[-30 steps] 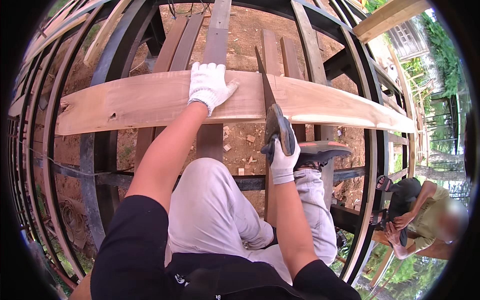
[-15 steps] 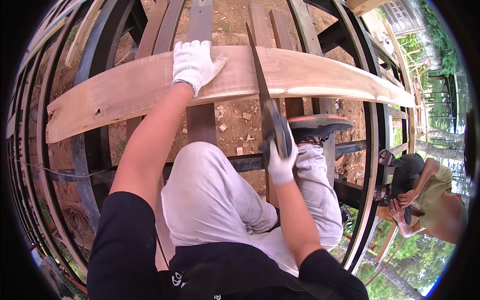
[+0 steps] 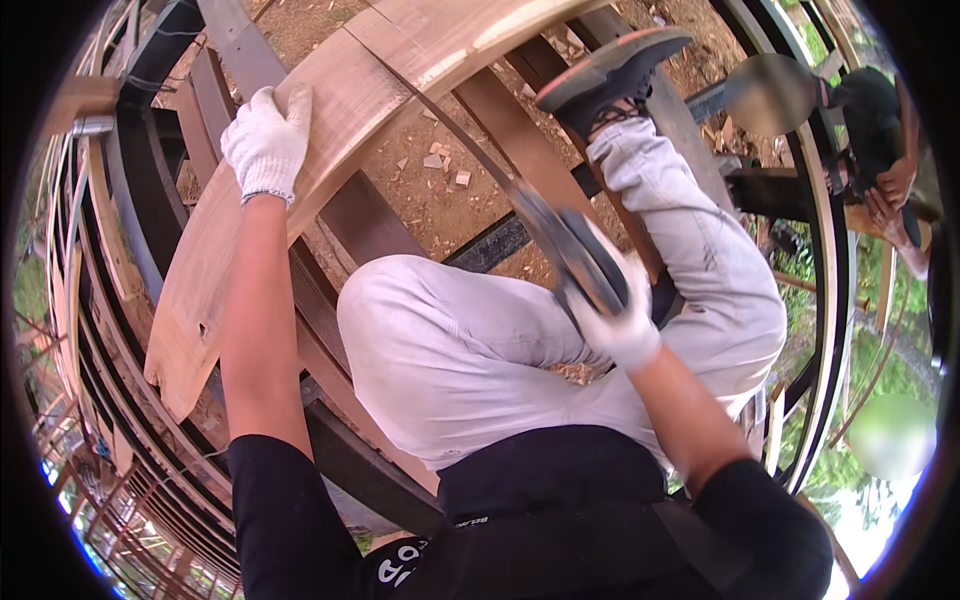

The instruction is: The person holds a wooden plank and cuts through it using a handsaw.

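Note:
A long curved wooden plank (image 3: 345, 95) lies across darker beams, slanting from lower left to upper right. My left hand (image 3: 265, 145), in a white knit glove, bears on the plank, its fingers closed over the far edge and its thumb on the top face. In my right hand (image 3: 618, 310), also gloved, is a handsaw (image 3: 565, 245) with a dark handle. The fingers are closed around that handle, slightly blurred. The thin blade crosses the plank's near edge, and its tip reaches over the top face. A fine line marks the wood beside the blade.
Dark frame members (image 3: 160, 190) run along the left. My shoe (image 3: 615, 80) rests beyond the plank's near edge, by a brown beam (image 3: 520, 140). Wood chips (image 3: 440, 155) litter the dirt below. At the right edge a person (image 3: 875, 125) sits with hands together.
My right hand has drawn the saw back toward me, so less blade extends over the plank. The whole view has turned, and the plank now slants. My left hand stays on the plank.

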`<action>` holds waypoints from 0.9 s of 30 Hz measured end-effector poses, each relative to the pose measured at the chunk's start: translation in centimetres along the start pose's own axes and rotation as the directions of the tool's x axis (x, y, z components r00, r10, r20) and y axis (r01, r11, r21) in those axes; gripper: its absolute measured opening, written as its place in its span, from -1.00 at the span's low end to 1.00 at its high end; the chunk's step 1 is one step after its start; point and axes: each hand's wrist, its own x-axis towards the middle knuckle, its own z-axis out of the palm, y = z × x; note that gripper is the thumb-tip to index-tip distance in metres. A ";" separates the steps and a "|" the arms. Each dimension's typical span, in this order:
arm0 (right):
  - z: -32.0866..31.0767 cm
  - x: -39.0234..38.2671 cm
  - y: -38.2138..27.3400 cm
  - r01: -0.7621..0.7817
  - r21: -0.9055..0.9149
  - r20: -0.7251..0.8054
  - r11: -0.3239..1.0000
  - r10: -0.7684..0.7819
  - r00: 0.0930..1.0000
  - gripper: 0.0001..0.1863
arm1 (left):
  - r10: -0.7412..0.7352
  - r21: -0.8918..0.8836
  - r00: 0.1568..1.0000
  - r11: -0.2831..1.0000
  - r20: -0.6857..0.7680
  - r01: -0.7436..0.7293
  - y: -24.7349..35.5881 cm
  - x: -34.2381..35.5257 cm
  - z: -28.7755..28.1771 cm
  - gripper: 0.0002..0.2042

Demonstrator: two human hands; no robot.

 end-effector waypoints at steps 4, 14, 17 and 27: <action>7.7 13.8 3.8 0.267 -0.124 -0.099 0.956 -0.279 0.955 -0.31 | -0.040 -0.046 0.999 0.998 0.024 0.041 1.3 -0.4 1.8 -0.21; -3.3 -7.5 -3.8 -0.105 -0.079 0.106 0.991 0.113 0.988 -0.24 | -0.090 -0.069 0.996 0.994 0.001 0.090 -2.0 -0.9 0.3 -0.27; -2.5 -4.0 -3.7 -0.090 0.023 0.130 0.996 0.087 0.988 -0.27 | -0.081 -0.041 0.996 0.996 -0.040 0.079 -1.0 -1.4 -0.8 -0.33; 10.4 17.8 1.4 0.095 -0.078 -0.037 0.992 -0.098 0.995 -0.32 | -0.083 -0.156 0.993 0.985 -0.082 0.070 0.1 -1.7 -2.2 -0.42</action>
